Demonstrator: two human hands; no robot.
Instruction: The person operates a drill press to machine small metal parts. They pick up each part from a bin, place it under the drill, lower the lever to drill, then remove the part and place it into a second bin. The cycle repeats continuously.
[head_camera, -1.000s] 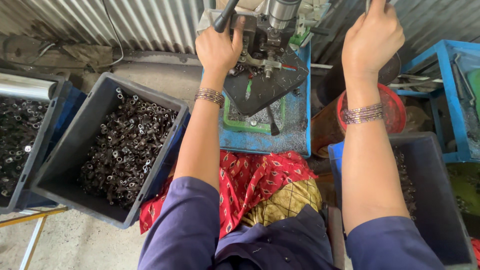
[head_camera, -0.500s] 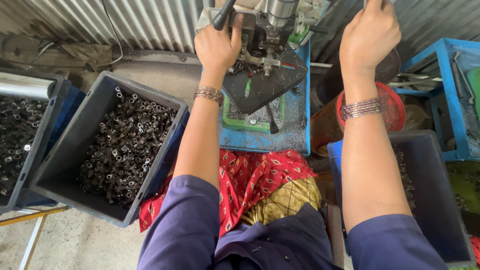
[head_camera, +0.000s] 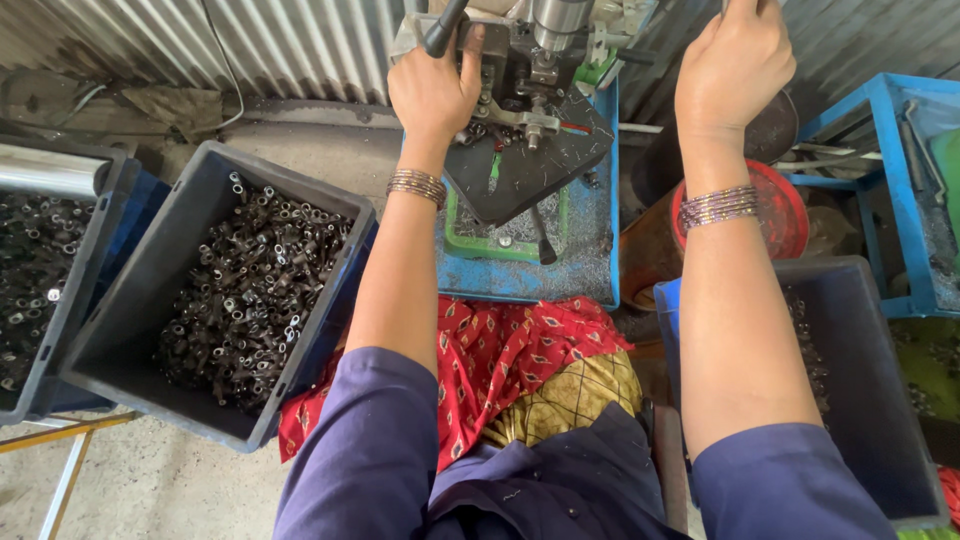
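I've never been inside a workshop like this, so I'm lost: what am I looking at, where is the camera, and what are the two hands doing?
The camera sits on the person's head and looks down over their arms and lap. Ahead stands a small drill-like bench machine on a blue table strewn with metal shavings. The left hand rests by a black-knobbed lever at the machine's side. The right hand is raised, gripping something at the picture's top edge that I cannot make out. A grey bin of small dark metal parts stands on the left; another bin stands on the right.
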